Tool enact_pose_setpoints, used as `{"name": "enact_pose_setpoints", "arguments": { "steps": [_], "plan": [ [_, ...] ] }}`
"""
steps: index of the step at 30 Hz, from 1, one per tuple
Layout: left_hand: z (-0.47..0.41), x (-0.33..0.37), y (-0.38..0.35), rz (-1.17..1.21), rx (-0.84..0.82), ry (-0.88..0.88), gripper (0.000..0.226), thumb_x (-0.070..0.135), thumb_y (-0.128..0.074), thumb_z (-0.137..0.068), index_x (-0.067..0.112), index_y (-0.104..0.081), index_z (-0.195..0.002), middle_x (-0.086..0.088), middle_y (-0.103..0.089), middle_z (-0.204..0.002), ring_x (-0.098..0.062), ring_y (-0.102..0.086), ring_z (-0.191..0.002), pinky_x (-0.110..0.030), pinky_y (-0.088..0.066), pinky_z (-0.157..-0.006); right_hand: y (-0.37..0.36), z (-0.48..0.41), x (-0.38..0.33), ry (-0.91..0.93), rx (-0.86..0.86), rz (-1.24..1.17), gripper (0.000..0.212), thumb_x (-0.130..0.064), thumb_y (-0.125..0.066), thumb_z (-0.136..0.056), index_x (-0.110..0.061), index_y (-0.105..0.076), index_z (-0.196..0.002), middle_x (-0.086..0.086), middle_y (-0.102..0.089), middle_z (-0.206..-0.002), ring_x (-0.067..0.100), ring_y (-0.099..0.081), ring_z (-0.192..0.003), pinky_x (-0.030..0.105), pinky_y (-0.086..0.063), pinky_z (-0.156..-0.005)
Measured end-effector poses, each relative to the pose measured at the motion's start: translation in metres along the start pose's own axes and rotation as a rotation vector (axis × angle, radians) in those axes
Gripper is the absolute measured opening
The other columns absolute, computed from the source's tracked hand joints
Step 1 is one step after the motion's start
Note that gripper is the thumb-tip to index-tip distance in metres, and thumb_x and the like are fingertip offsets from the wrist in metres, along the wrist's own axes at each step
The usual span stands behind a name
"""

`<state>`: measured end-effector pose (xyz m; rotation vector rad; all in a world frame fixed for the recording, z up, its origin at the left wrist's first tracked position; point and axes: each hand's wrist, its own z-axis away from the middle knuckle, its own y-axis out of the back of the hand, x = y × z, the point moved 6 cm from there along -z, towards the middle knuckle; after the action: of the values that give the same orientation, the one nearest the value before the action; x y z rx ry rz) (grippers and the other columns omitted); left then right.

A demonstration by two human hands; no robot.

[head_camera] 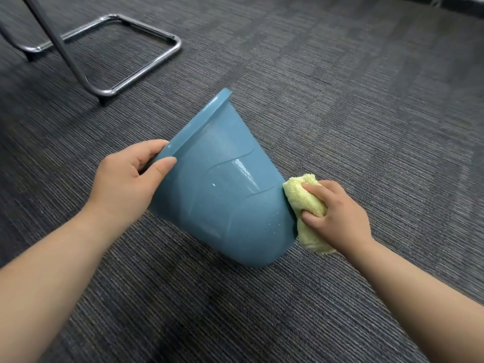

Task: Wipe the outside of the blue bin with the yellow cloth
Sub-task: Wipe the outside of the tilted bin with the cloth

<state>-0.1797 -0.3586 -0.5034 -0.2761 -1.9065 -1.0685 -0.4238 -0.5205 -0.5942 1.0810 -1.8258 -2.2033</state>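
The blue bin (222, 184) lies tipped on its side over the grey carpet, its open rim turned to the upper left and its base to the lower right. My left hand (128, 179) grips the rim, thumb on the outside wall. My right hand (337, 213) holds the bunched yellow cloth (306, 205) pressed against the bin's base at the right. Small water drops and a wet sheen show on the bin's side. The inside of the bin is hidden.
A metal chair frame (117, 58) stands on the carpet (366, 100) at the upper left, a short way beyond the bin's rim. Carpet stretches to the right and toward me.
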Motion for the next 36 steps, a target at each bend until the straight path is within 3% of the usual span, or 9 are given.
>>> {"name": "enact_pose_setpoints", "arguments": {
  "steps": [6, 11, 15, 23, 30, 36],
  "plan": [
    [0.001, -0.007, 0.000, 0.019, 0.021, 0.032, 0.030, 0.011, -0.057, -0.081, 0.041, -0.056, -0.087, 0.024, -0.057, -0.087, 0.024, -0.052, -0.074, 0.004, -0.037, -0.070, -0.011, 0.001, 0.005, -0.017, -0.099, 0.012, 0.044, -0.031, -0.061, -0.076, -0.031, -0.051, -0.119, -0.004, -0.049, -0.128, 0.023, -0.056, -0.101, 0.028, -0.037, -0.068],
    [-0.002, -0.014, -0.001, 0.131, 0.061, 0.108, 0.029, 0.012, -0.058, -0.081, 0.039, -0.049, -0.081, 0.020, -0.059, -0.085, 0.012, -0.058, -0.074, -0.015, -0.045, -0.078, 0.020, -0.012, -0.002, -0.051, 0.072, -0.094, 0.045, -0.023, -0.062, -0.075, -0.023, -0.052, -0.119, 0.004, -0.050, -0.126, 0.024, -0.053, -0.103, 0.029, -0.035, -0.068],
    [-0.003, -0.002, -0.007, 0.120, 0.041, 0.047, 0.029, 0.008, -0.053, -0.083, 0.036, -0.051, -0.077, 0.019, -0.057, -0.083, 0.021, -0.055, -0.071, 0.001, -0.039, -0.065, 0.043, -0.021, -0.042, 0.056, 0.209, -0.202, 0.047, -0.025, -0.063, -0.073, -0.027, -0.052, -0.118, 0.001, -0.049, -0.126, 0.021, -0.051, -0.105, 0.029, -0.035, -0.070],
    [-0.002, 0.009, -0.019, 0.106, -0.039, -0.023, 0.034, 0.007, -0.056, -0.081, 0.040, -0.052, -0.076, 0.021, -0.058, -0.085, 0.020, -0.055, -0.077, -0.002, -0.042, -0.075, 0.036, -0.031, -0.105, 0.253, 0.151, -0.075, 0.049, -0.029, -0.063, -0.075, -0.031, -0.049, -0.122, 0.001, -0.044, -0.134, 0.028, -0.048, -0.111, 0.032, -0.039, -0.075],
    [-0.007, 0.006, -0.018, 0.082, -0.026, -0.017, 0.032, 0.011, -0.058, -0.081, 0.042, -0.053, -0.076, 0.024, -0.057, -0.088, 0.020, -0.055, -0.081, -0.002, -0.042, -0.076, 0.034, -0.004, -0.136, 0.558, 0.125, 0.010, 0.056, -0.018, -0.080, -0.052, -0.018, -0.064, -0.106, 0.016, -0.063, -0.114, 0.037, -0.062, -0.082, 0.038, -0.049, -0.065],
    [-0.007, 0.011, -0.022, 0.082, -0.028, -0.037, 0.034, 0.008, -0.058, -0.081, 0.041, -0.052, -0.077, 0.024, -0.056, -0.087, 0.022, -0.054, -0.079, 0.000, -0.040, -0.076, 0.032, -0.031, -0.093, 0.270, 0.135, 0.003, 0.049, -0.027, -0.064, -0.073, -0.031, -0.051, -0.120, 0.002, -0.046, -0.134, 0.031, -0.051, -0.107, 0.035, -0.041, -0.075]
  ]
}}
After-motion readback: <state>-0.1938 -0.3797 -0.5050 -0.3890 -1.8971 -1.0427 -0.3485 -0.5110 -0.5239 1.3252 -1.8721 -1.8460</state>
